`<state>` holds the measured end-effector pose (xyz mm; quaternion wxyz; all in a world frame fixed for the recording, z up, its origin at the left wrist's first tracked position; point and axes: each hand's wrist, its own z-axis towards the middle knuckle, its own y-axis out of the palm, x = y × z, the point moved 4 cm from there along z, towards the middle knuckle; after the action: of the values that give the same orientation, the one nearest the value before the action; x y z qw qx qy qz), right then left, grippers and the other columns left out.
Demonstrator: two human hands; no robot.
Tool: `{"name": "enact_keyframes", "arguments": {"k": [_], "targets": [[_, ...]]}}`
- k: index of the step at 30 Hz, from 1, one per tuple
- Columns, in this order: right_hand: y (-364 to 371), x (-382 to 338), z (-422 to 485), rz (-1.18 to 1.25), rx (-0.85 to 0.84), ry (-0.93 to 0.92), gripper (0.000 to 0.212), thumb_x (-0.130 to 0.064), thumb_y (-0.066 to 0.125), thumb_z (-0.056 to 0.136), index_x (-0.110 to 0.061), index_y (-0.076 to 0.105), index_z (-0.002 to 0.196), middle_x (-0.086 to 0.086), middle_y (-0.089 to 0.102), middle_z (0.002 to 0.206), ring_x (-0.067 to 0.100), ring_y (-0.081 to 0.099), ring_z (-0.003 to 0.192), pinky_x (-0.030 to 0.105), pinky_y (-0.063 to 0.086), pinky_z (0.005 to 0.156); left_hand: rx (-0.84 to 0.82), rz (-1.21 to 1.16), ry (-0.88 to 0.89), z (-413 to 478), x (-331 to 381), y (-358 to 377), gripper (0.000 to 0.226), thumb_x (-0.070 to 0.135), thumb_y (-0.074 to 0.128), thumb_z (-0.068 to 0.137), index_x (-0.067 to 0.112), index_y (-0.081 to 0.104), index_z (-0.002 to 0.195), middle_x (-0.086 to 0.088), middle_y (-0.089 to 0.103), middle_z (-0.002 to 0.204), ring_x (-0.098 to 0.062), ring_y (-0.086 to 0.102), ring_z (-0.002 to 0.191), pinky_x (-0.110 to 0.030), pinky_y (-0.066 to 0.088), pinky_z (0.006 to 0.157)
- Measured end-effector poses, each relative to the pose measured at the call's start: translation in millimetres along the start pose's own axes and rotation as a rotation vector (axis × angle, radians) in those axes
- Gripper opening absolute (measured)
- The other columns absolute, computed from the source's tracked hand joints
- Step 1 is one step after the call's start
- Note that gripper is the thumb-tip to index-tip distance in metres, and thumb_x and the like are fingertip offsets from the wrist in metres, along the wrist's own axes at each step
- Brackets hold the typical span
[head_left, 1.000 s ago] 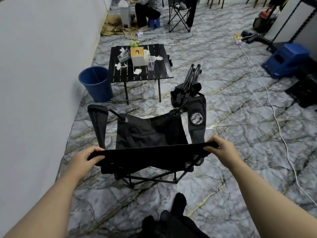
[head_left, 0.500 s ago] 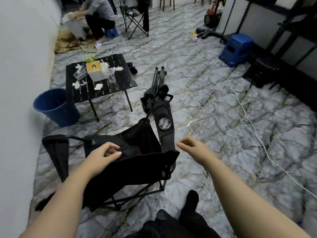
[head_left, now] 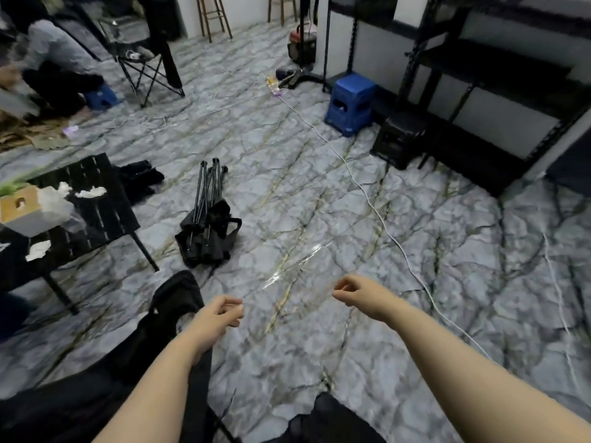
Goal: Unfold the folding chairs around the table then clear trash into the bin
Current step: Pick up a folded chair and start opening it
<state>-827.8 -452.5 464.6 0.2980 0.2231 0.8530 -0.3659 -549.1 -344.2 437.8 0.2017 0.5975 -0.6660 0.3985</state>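
Tissue box [head_left: 19, 203]: tan cardboard, on the left end of the table, hole in its top face; contents not readable through the blur.
Black folding table [head_left: 105, 199]: low, slatted, at left edge of view; crumpled white tissues [head_left: 91, 192] scattered on top, another wad [head_left: 37, 250] near the front edge.
Clear plastic cup [head_left: 54, 203]: beside the tissue box, blurred; cannot tell what is inside.
Left hand [head_left: 219, 316]: empty, fingers loosely curled inward with a narrow gap to the thumb, over the floor just right of the unfolded chair; touching nothing, as far as can be seen.
Right hand [head_left: 358, 292]: empty, fingers curled in a loose half-fist, thumb near the fingertips; in mid-air above bare floor, apart from everything.
Unfolded chair [head_left: 172, 302]: black fabric, lower left, mostly cut off by the frame; its upright corner just beside the left forearm.
Folded chair [head_left: 208, 225]: black bundle lying on the floor between the table and the hands, legs pointing away, fabric bunched at the near end.
Black bag [head_left: 140, 179]: on the floor just behind the table's right corner.
Marble-pattern floor [head_left: 319, 219]: grey with gold veins, a white cable [head_left: 383, 228] running across it.
Blue plastic stool [head_left: 350, 103]: far right of centre, beside the black metal shelving [head_left: 479, 91].
Background person [head_left: 54, 65]: crouched at upper left, near another opened folding chair [head_left: 144, 62].
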Motion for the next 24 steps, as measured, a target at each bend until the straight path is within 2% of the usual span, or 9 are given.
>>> {"name": "enact_keyframes", "arguments": {"k": [3,7,10,13,15,18,21,24], "targets": [[-42,17,36,0.006,-0.013,0.066,0.022,-0.032,0.059,0.089,-0.015,0.061,0.101,-0.001,0.060,0.089,0.012,0.053,0.072,0.022,0.039,0.057,-0.023,-0.026,-0.077,30,26,25,0.016,0.035,0.054,0.090,0.024,0.056,0.102,-0.001,0.064,0.103,-0.016,0.062,0.093,-0.027,0.045,0.074],[-68,21,94,-0.021,-0.071,0.067,0.018,-0.028,0.059,0.088,-0.018,0.058,0.103,0.007,0.062,0.100,0.019,0.057,0.082,0.029,0.043,0.069,0.038,-0.100,-0.093,72,53,28,0.014,0.033,0.053,0.091,0.023,0.057,0.100,-0.005,0.065,0.102,-0.016,0.061,0.086,-0.027,0.042,0.071],[-84,6,146,-0.102,-0.125,0.038,0.020,-0.030,0.058,0.088,-0.022,0.056,0.105,0.007,0.064,0.106,0.020,0.061,0.089,0.030,0.046,0.077,0.084,-0.153,-0.122,113,72,21,0.018,0.035,0.051,0.092,0.022,0.057,0.103,-0.002,0.065,0.102,-0.016,0.061,0.089,-0.025,0.044,0.069],[-101,-21,205,-0.168,-0.183,0.001,0.023,-0.030,0.058,0.088,-0.020,0.056,0.109,0.007,0.063,0.110,0.025,0.061,0.097,0.035,0.048,0.086,0.152,-0.217,-0.112,162,94,14,0.017,0.032,0.051,0.092,0.020,0.056,0.105,-0.002,0.065,0.099,-0.017,0.062,0.087,-0.031,0.046,0.077],[-112,-44,248,-0.195,-0.216,-0.020,0.025,-0.030,0.058,0.089,-0.019,0.056,0.110,0.007,0.064,0.109,0.026,0.061,0.097,0.035,0.048,0.083,0.180,-0.236,-0.105,199,110,8,0.015,0.030,0.051,0.092,0.020,0.056,0.103,-0.002,0.065,0.096,-0.016,0.060,0.084,-0.031,0.045,0.077],[-133,-86,311,-0.248,-0.257,-0.053,0.025,-0.032,0.059,0.088,-0.020,0.056,0.110,0.005,0.064,0.104,0.022,0.060,0.090,0.029,0.045,0.069,0.197,-0.253,-0.146,252,140,-7,0.016,0.029,0.051,0.093,0.019,0.055,0.105,-0.001,0.065,0.096,-0.015,0.060,0.083,-0.027,0.043,0.070],[-156,-129,376,-0.333,-0.304,-0.110,0.025,-0.035,0.058,0.088,-0.022,0.056,0.110,0.003,0.063,0.103,0.022,0.061,0.094,0.030,0.045,0.074,0.193,-0.248,-0.169,306,175,-27,0.020,0.030,0.051,0.092,0.019,0.055,0.108,-0.006,0.065,0.103,-0.019,0.060,0.090,-0.029,0.043,0.073],[-178,-167,435,-0.364,-0.342,-0.153,0.018,-0.035,0.057,0.089,-0.026,0.055,0.104,0.002,0.062,0.101,0.021,0.060,0.091,0.032,0.046,0.077,0.244,-0.284,-0.178,352,204,-47,0.015,0.029,0.053,0.090,0.022,0.056,0.103,-0.007,0.065,0.100,-0.022,0.061,0.092,-0.036,0.048,0.085]]}}
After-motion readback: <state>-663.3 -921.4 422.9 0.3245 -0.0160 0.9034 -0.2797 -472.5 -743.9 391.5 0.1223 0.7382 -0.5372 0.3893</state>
